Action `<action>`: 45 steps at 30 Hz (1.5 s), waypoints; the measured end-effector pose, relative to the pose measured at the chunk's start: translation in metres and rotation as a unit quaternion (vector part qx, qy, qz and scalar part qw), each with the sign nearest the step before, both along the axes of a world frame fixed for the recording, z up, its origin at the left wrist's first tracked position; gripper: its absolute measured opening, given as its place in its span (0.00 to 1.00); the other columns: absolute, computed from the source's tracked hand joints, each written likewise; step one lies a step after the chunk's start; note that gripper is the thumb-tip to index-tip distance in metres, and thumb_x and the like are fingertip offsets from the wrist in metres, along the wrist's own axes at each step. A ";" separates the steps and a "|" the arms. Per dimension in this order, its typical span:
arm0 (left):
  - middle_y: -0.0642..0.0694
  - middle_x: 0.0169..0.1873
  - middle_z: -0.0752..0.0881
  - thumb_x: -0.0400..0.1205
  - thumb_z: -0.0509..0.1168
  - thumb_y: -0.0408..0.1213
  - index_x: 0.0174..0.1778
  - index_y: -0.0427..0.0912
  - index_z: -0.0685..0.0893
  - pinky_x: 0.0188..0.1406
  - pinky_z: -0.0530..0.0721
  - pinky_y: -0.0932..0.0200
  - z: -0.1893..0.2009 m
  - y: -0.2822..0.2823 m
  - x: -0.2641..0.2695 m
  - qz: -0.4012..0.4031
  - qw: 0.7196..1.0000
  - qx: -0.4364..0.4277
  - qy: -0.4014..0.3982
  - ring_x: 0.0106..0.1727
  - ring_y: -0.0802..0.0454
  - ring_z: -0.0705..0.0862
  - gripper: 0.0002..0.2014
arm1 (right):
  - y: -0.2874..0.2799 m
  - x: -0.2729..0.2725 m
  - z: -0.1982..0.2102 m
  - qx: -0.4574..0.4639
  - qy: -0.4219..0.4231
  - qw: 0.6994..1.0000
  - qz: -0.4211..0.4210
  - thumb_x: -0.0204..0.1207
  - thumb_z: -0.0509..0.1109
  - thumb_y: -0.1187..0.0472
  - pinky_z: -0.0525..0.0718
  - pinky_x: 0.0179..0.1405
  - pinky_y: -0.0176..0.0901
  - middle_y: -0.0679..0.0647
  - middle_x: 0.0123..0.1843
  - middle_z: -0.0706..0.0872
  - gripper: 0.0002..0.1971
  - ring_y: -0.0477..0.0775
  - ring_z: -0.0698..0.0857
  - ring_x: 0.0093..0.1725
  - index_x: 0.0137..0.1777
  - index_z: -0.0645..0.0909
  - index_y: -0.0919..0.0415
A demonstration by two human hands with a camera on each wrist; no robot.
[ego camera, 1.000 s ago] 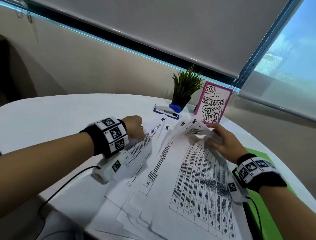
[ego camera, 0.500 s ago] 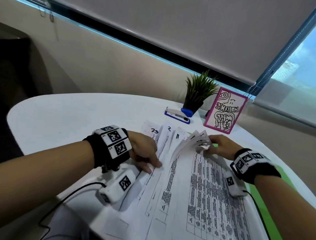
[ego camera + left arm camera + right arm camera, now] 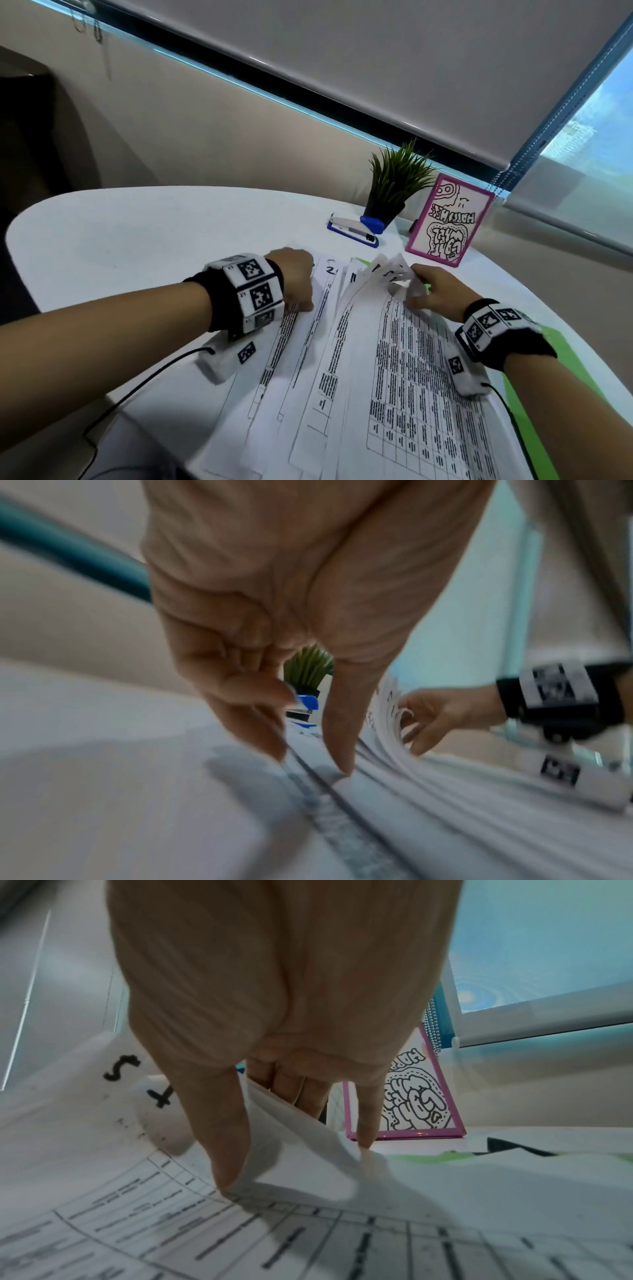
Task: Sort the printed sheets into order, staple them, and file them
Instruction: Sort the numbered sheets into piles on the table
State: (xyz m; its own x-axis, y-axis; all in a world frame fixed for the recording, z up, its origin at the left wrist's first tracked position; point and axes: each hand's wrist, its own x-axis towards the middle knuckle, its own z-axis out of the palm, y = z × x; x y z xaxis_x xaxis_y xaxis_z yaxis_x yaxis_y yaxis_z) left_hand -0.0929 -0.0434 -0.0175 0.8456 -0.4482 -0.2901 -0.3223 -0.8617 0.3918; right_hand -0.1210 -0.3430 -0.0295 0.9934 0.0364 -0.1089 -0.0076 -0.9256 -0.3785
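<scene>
Left hand (image 3: 294, 281) fingertips pressing fanned printed sheets (image 3: 394, 377), right hand (image 3: 436, 291) pinching lifted corners, handwritten "2" (image 3: 329, 270), "5" (image 3: 121, 1067).

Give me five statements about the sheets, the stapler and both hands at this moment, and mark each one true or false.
1. The right hand pinches the lifted far corners of the printed sheets. True.
2. The left hand grips the stapler. False: the stapler lies apart on the table, by the potted plant; the left hand's fingertips press on the sheets fanned out to the left.
3. The pink-framed picture lies flat under the sheets. False: it stands upright beyond them.
4. Handwritten numbers mark the sheets' far corners. True.
5. The sheets are already squared into one neat stack. False: they lie fanned out and overlapping.
</scene>
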 end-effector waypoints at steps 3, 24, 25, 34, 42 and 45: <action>0.42 0.44 0.87 0.71 0.78 0.42 0.43 0.38 0.82 0.39 0.83 0.55 -0.001 -0.007 0.003 -0.017 0.999 0.003 -0.047 0.45 0.43 0.86 0.15 | 0.003 0.001 -0.001 0.009 0.009 1.000 0.002 0.66 0.79 0.64 0.81 0.53 0.51 0.47 0.52 0.85 0.19 0.52 0.83 0.53 0.54 0.78 0.49; 0.48 0.24 0.78 0.81 0.64 0.34 0.26 0.39 0.75 0.26 0.73 0.65 -0.026 -0.046 0.014 0.018 0.997 -0.075 0.031 0.28 0.52 0.77 0.16 | -0.014 -0.021 0.000 0.117 -0.100 0.988 0.003 0.67 0.79 0.73 0.85 0.55 0.45 0.48 0.50 0.91 0.10 0.50 0.89 0.53 0.44 0.85 0.60; 0.47 0.27 0.81 0.79 0.66 0.34 0.30 0.38 0.79 0.30 0.75 0.63 -0.024 -0.046 0.013 0.014 0.996 -0.079 0.025 0.32 0.50 0.80 0.11 | -0.015 -0.023 0.000 0.134 -0.097 0.986 0.002 0.67 0.78 0.74 0.86 0.54 0.47 0.50 0.48 0.91 0.09 0.52 0.89 0.51 0.40 0.84 0.62; 0.43 0.33 0.83 0.76 0.68 0.22 0.39 0.42 0.78 0.39 0.80 0.55 -0.014 -0.045 0.005 -0.035 0.926 -0.328 0.186 0.34 0.47 0.80 0.10 | -0.013 -0.026 0.000 0.107 -0.103 0.988 0.041 0.69 0.77 0.73 0.76 0.52 0.20 0.43 0.53 0.85 0.23 0.28 0.83 0.50 0.61 0.79 0.55; 0.45 0.39 0.87 0.82 0.63 0.31 0.47 0.37 0.83 0.44 0.84 0.54 -0.003 -0.036 0.010 -0.025 0.934 -0.278 0.224 0.38 0.50 0.83 0.05 | -0.024 -0.032 0.000 0.071 -0.113 0.990 0.050 0.68 0.77 0.65 0.74 0.59 0.30 0.52 0.57 0.83 0.06 0.38 0.81 0.56 0.43 0.85 0.57; 0.34 0.43 0.89 0.80 0.62 0.29 0.52 0.29 0.86 0.37 0.83 0.55 -0.010 -0.037 0.020 0.014 0.961 -0.231 0.150 0.39 0.40 0.86 0.11 | -0.027 -0.035 0.001 0.112 -0.066 0.991 0.024 0.70 0.77 0.70 0.79 0.56 0.36 0.43 0.51 0.89 0.10 0.39 0.86 0.53 0.37 0.81 0.55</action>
State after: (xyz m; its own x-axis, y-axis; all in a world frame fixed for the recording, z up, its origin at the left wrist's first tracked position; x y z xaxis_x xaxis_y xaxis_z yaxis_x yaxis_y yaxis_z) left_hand -0.0726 -0.0801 -0.0276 0.7686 -0.5661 -0.2978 -0.1148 -0.5802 0.8064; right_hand -0.1557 -0.3696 -0.0284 0.9949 0.0929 0.0390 0.0985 -0.8164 -0.5690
